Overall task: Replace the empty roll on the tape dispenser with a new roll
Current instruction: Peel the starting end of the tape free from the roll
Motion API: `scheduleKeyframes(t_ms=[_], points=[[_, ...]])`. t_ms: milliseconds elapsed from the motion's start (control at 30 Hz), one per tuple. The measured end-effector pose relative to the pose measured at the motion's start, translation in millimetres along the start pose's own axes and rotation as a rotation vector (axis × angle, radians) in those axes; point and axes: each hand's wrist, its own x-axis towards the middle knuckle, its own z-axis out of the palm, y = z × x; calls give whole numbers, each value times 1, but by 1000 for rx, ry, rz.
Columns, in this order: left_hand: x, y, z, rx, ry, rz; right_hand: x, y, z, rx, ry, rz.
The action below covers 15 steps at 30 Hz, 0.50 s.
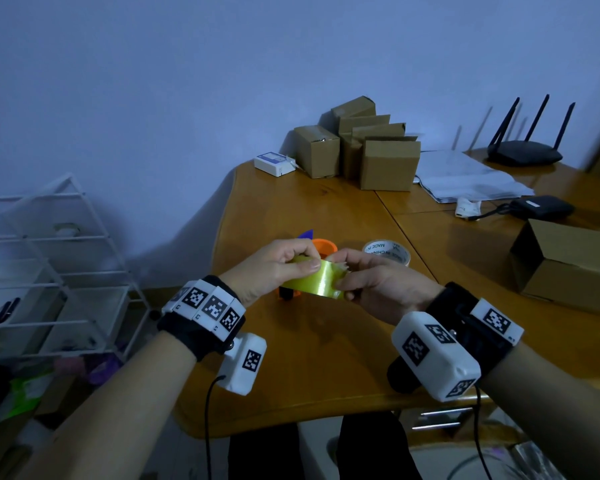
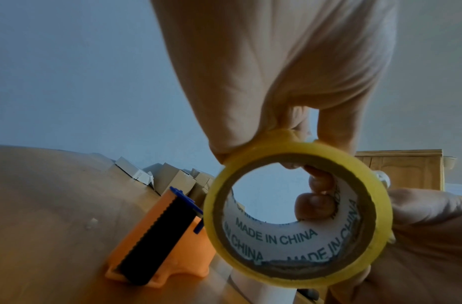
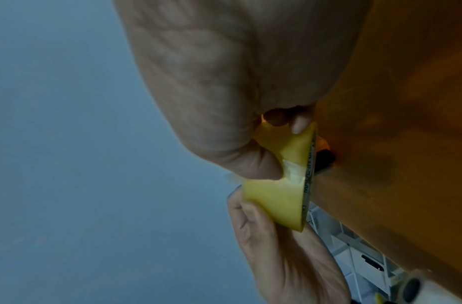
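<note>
A new yellow tape roll (image 1: 314, 279) is held above the wooden table (image 1: 326, 375) between both hands. My left hand (image 1: 303, 261) pinches its upper left edge. My right hand (image 1: 352, 276) grips the other side, fingers curled inside the core (image 2: 315, 203) and thumb on the outer wrap at a torn tape end (image 3: 293, 171). The core reads "MADE IN CHINA" (image 2: 289, 239). The orange dispenser (image 2: 157, 236) with its black toothed strip lies on the table just behind and below the roll, partly hidden by my hands (image 1: 324, 247). An empty white core (image 1: 388, 252) lies to the right of it.
Several cardboard boxes (image 1: 371, 150) and a small white device (image 1: 274, 162) stand at the table's far end. Papers (image 1: 465, 178), a router (image 1: 525, 154) and a black adapter (image 1: 541, 207) lie at far right. An open box (image 1: 568, 265) sits right. A white wire rack (image 1: 49, 271) stands left.
</note>
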Motion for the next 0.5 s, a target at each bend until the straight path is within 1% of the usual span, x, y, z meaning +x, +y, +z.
scheduleKeyframes(t_ms=[300, 500], points=[[1, 1, -2, 25, -32, 2, 1, 5, 2, 52, -3, -3], [1, 2, 0, 7, -55, 7, -1, 6, -1, 19, -6, -5]])
